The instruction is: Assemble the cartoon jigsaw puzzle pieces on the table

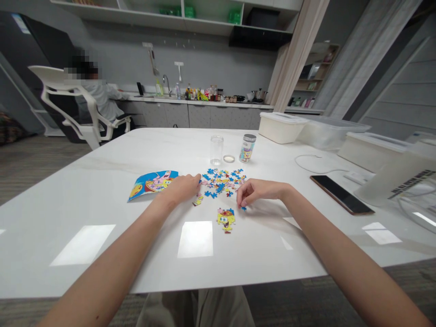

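Observation:
Loose jigsaw pieces [220,187] in blue, yellow and pink lie in a pile on the white table [163,147]. Nearer the front edge is a joined yellow cartoon face section [225,220]. My left hand [187,186] is at the pile's left side, fingers closed, with what they hold too small to name. Below it lies a small joined strip [198,200]. A curled picture sheet [153,184] rests left of that hand, partly behind my wrist. My right hand [250,193] has its fingers pinched down at the pile's right, over a small blue piece [244,208].
Behind the pile stand a clear jar [216,151], a metal lid [229,159] and a printed can [247,148]. To the right are a phone [341,194], cables and white boxes [282,127]. A person [98,97] sits in a chair at the back left.

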The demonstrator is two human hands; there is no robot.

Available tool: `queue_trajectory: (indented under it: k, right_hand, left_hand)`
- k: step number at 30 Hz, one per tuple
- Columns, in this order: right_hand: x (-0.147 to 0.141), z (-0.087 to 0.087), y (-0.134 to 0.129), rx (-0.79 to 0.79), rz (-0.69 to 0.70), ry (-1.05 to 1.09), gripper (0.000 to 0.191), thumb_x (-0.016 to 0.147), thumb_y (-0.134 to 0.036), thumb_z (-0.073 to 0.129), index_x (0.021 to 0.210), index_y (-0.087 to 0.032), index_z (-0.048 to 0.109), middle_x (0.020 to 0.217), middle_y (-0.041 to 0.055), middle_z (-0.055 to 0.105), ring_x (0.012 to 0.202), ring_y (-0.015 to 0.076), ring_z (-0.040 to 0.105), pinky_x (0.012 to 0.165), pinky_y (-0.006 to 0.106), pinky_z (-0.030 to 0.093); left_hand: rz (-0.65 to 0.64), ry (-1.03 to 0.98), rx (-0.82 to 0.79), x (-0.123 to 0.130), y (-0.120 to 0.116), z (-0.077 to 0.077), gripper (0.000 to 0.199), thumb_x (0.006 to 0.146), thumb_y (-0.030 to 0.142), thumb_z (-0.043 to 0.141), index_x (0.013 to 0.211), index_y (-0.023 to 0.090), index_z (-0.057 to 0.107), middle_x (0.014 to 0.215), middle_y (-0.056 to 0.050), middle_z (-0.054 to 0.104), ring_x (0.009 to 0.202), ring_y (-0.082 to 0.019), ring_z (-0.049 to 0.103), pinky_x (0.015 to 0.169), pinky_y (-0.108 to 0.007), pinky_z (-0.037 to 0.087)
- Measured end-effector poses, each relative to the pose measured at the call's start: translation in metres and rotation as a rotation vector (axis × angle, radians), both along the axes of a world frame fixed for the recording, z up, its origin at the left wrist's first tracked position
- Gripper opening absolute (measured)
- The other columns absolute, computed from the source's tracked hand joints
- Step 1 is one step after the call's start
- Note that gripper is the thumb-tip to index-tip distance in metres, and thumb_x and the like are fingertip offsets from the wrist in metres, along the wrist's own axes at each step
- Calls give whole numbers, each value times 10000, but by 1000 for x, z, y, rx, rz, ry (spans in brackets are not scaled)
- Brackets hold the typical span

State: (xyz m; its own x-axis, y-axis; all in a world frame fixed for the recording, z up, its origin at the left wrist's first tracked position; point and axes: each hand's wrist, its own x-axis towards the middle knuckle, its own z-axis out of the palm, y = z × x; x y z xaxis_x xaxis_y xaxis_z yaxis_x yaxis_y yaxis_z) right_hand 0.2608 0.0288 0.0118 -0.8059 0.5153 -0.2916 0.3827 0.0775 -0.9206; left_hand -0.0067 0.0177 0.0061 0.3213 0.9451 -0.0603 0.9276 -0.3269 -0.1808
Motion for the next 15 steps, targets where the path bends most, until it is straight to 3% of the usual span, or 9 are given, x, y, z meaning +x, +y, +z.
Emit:
queue_trajectory:
  k: [5, 8, 12, 15]
  right_hand:
    - [5, 2, 0, 49, 13, -103, 205, 628, -234, 782, 786, -151, 682, 763, 2, 676, 689, 103, 599, 674, 239, 453]
    - [3, 1, 2, 142, -46, -87, 213, 628, -253, 778, 776, -146, 668, 718, -2, 656, 653, 103, 577, 634, 235, 437]
    - [-1, -9, 14, 353, -361, 1, 164, 752, -292, 661, 848, -159, 663, 790, 30, 672, 707, 133, 589, 647, 251, 440]
    - [2, -22, 27, 677, -663, -103, 126, 777, -216, 604, 869, -168, 674, 878, 55, 671, 765, 155, 592, 729, 277, 459]
  left_hand:
    - [6, -16, -8, -1, 1, -2, 305, 930, 243, 314, 1126, 145, 527, 971, -176, 679, 905, -301, 670, 736, -385, 485]
    - [16, -23, -11, -1, 2, -4, 311, 933, 253, 309, 1138, 152, 519, 974, -177, 678, 911, -304, 668, 735, -389, 484]
    - [20, -21, -13, -1, 2, -3, 309, 942, 272, 308, 1131, 152, 521, 976, -178, 676, 912, -295, 669, 738, -384, 486]
    - [17, -21, -4, -1, 2, -3, 305, 945, 278, 315, 1142, 153, 510, 968, -174, 676, 910, -294, 672, 736, -383, 488]
